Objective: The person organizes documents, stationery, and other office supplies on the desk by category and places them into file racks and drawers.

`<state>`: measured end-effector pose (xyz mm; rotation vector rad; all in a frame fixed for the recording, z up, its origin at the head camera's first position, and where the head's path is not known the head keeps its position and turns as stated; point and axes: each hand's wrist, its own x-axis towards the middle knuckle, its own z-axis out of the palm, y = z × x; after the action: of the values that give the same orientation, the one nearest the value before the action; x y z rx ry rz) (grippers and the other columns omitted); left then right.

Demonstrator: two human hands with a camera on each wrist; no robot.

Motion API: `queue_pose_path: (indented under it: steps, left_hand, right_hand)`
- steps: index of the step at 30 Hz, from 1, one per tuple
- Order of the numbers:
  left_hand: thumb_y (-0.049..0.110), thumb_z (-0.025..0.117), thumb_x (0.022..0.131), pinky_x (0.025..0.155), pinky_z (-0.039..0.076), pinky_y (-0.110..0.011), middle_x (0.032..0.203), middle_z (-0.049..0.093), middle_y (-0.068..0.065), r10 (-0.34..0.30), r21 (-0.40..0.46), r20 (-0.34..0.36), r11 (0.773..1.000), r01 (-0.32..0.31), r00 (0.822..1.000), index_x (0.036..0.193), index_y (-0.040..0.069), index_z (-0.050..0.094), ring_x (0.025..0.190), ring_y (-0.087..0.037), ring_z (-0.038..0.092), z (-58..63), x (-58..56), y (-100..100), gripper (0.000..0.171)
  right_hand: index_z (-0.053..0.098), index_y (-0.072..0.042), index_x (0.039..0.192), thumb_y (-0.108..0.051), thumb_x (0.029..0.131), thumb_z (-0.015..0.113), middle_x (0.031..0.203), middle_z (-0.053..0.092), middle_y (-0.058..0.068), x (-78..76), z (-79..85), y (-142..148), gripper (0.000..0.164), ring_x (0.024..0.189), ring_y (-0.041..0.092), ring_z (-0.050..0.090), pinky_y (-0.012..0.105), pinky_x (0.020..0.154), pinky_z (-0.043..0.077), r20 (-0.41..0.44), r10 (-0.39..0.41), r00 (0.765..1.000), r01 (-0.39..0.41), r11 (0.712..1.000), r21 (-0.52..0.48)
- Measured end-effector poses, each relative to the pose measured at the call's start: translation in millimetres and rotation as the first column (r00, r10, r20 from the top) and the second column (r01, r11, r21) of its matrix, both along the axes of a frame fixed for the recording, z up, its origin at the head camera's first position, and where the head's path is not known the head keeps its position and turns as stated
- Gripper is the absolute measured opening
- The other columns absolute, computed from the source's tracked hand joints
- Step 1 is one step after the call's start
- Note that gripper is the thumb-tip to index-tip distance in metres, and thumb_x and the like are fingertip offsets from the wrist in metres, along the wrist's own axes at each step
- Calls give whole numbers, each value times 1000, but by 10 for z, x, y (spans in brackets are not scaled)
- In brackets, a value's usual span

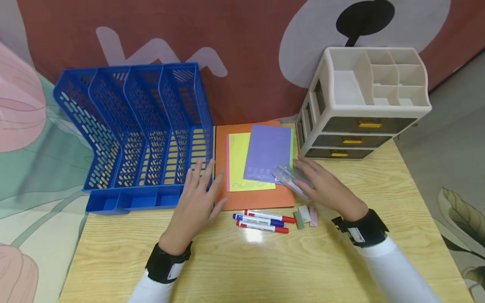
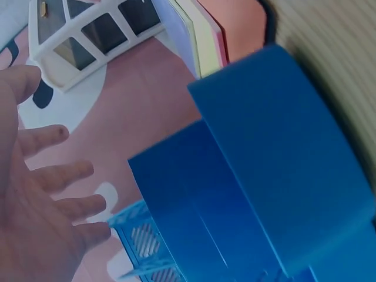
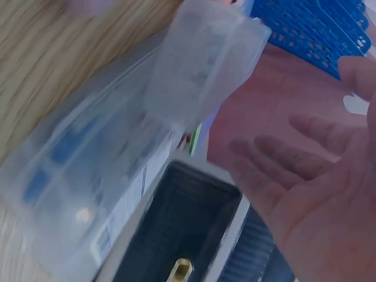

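My left hand (image 1: 197,206) has its fingers spread beside the front right corner of a blue file rack (image 1: 145,130); it holds nothing, and its palm shows bare in the left wrist view. My right hand (image 1: 327,187) is at a clear plastic case (image 1: 291,179), which overlaps the lower edge of a purple notebook (image 1: 268,151). In the right wrist view the fingers are extended and the translucent case (image 3: 106,158) stands apart from the palm; contact cannot be told. Beneath the purple notebook lie a yellow notebook (image 1: 235,164) and a larger orange one (image 1: 257,201).
In front of the notebooks lie two red markers (image 1: 261,227) and a blue marker (image 1: 257,220). Beside them are a green eraser (image 1: 298,220), a white one (image 1: 304,213) and a pink one (image 1: 313,216). A white drawer organizer (image 1: 363,111) stands at the back right.
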<state>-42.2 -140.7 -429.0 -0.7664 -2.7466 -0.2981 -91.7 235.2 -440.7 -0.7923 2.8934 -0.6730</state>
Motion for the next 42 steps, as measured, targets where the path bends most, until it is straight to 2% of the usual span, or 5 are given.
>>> queue_pose_path:
  steps: [8,19,26,33,42]
  left_hand:
    - [42,68,98,123,20,-67,167,30,-22,-19,-23,25,1000,20,1000,155,11,47,157,-48,14,-37,-77,182,68]
    - [43,68,98,122,25,-68,166,32,-21,-15,-28,57,999,16,998,155,12,47,158,-47,14,-90,-228,410,68]
    - [44,63,101,125,21,-63,167,32,-20,-14,-23,127,1000,17,992,158,13,43,157,-46,17,-106,-361,559,68]
    - [47,61,102,121,27,-67,169,27,-17,25,-53,236,998,-13,971,160,14,39,156,-47,21,-108,-463,697,70]
    - [42,62,102,121,29,-65,169,27,-18,22,-12,312,1000,-19,950,160,13,37,156,-47,22,-129,-584,794,69]
  right_hand:
    - [31,0,160,-37,107,55,167,28,25,-112,-5,-85,69,154,44,30,62,120,33,212,-88,973,98,994,-38]
    - [16,8,161,-39,109,47,164,28,32,-315,-88,-177,77,150,49,33,63,119,33,354,-150,923,182,982,-57]
    - [16,11,160,-35,107,52,164,28,32,-408,-88,-229,79,149,48,35,62,118,36,361,-210,909,258,962,-92]
    - [12,1,164,-27,107,52,163,33,29,-495,-114,-310,75,147,46,39,62,117,37,392,-215,894,301,938,-171]
    - [16,-1,163,-28,106,51,160,38,29,-606,-100,-437,72,144,45,44,64,118,35,428,-251,868,345,926,-155]
